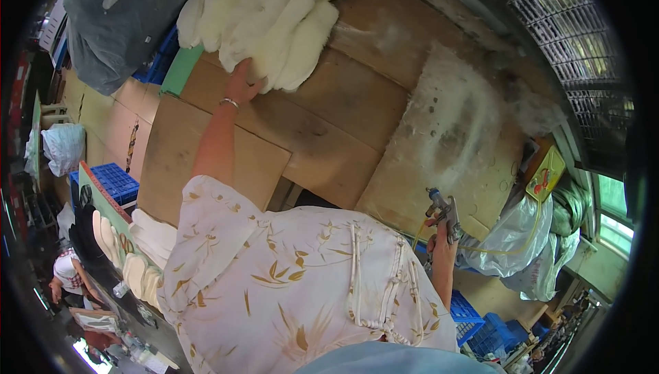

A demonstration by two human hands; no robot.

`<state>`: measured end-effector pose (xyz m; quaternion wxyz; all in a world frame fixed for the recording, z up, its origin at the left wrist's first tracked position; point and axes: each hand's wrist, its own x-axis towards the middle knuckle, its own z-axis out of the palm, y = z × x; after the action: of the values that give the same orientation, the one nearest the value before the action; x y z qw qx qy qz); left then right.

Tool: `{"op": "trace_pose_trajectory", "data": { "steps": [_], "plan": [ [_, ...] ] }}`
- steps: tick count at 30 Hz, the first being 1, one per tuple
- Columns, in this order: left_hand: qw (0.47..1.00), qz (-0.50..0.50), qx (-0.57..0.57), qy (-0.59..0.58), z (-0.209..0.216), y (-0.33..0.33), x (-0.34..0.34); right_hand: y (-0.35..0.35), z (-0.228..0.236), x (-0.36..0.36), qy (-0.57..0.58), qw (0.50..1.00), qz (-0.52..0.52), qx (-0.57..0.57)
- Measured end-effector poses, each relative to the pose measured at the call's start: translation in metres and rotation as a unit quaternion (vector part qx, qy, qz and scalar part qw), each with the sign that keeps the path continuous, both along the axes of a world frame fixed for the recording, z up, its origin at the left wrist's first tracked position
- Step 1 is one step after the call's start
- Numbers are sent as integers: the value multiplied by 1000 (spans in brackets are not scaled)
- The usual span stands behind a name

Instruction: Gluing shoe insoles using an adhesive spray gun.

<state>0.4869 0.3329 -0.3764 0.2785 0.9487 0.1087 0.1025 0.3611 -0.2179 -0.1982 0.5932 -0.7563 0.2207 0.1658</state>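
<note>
Cream, fluffy insole-shaped pieces (274,24) lie in an overlapping pile at the far side of the cardboard-covered table. My left hand (243,85), a bracelet at its wrist, reaches to the near edge of this pile. Its thumb and fingers are apart, the fingertips touching or just beside the fleece. Lower right, my right hand (441,242) is wrapped round a metal spray gun (446,214) with a blue-tipped nozzle. A yellowish hose (511,252) runs near the gun. Part of the right hand's grip is hidden behind the gun.
Cardboard sheets (206,144) cover the table; the right-hand sheet (439,147) has whitish residue. A grey bag (127,24) stands far left, a yellow container (547,173) at the right edge. More cream pieces (141,274) lie lower left. A person (72,274) is beyond them.
</note>
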Motion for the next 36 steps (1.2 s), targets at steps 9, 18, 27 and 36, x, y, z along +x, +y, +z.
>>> {"op": "trace_pose_trajectory", "data": {
  "steps": [9,18,27,36],
  "plan": [
    [995,26,91,-14,-7,8,7,4,-4,5,-19,1000,21,-6],
    [932,118,-327,-103,145,-59,53,-19,7,-11,-30,999,-18,-8],
    [737,-68,-669,-69,234,-236,174,-60,0,-40,-70,995,-77,3],
    [688,-61,-722,37,160,-447,101,-114,14,-94,-68,986,-151,20]
  ]
}}
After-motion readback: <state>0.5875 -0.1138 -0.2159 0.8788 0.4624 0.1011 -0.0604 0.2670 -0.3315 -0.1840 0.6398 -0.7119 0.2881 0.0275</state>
